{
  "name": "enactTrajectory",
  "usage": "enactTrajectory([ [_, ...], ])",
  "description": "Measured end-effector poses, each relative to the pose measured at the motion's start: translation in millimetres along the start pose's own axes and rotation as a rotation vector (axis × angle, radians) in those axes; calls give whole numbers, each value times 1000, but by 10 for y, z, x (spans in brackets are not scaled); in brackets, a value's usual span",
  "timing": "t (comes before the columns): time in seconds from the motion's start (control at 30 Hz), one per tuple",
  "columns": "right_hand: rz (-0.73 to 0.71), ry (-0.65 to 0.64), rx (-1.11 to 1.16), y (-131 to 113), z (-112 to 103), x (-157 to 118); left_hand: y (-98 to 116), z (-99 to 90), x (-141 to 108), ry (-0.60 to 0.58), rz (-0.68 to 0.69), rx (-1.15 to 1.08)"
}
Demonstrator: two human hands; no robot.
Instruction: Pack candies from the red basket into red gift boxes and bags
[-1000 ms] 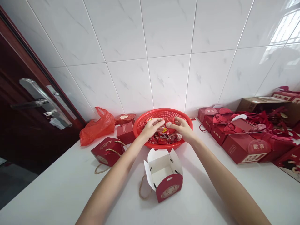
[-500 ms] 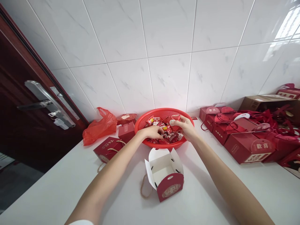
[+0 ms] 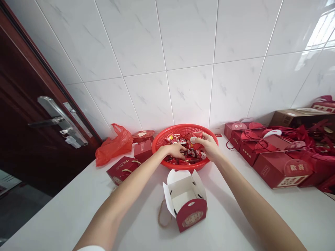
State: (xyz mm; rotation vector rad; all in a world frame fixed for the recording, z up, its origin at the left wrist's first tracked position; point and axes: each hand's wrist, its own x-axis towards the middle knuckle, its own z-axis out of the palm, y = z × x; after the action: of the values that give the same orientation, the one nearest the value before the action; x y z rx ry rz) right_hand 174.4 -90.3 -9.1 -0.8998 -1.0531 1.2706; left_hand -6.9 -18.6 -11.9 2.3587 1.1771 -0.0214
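A red plastic basket [image 3: 187, 127] by the wall holds several wrapped candies [image 3: 171, 138]. My left hand [image 3: 177, 150] reaches over its front rim with fingers apart, touching the candies. At the basket's right side, my right hand [image 3: 209, 145] is closed on a red candy packet [image 3: 196, 138] with a round pale patch on it. In front of the basket stands a dark red gift box [image 3: 193, 216] with its flaps up and its white inside bare. A rope handle [image 3: 162, 218] hangs at its left side.
Two closed red boxes [image 3: 121, 167] and a red plastic bag [image 3: 113, 146] lie left of the basket. Several closed red boxes [image 3: 277, 164] line the right side, with a cardboard carton [image 3: 298, 115] behind. A dark door [image 3: 28, 97] with a metal handle stands at the left.
My left hand has shifted slightly right among the candies and its fingers have spread. My right hand keeps the candy packet. The whole view has tilted a little.
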Motion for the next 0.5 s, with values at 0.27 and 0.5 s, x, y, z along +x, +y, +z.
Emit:
enactTrajectory([
  [0.27,1,6,-4,-1,3,-9,149,104,100,38,-227,73],
  [0.5,-27,-12,-9,15,-8,-12,307,93,211,-71,-147,105],
])
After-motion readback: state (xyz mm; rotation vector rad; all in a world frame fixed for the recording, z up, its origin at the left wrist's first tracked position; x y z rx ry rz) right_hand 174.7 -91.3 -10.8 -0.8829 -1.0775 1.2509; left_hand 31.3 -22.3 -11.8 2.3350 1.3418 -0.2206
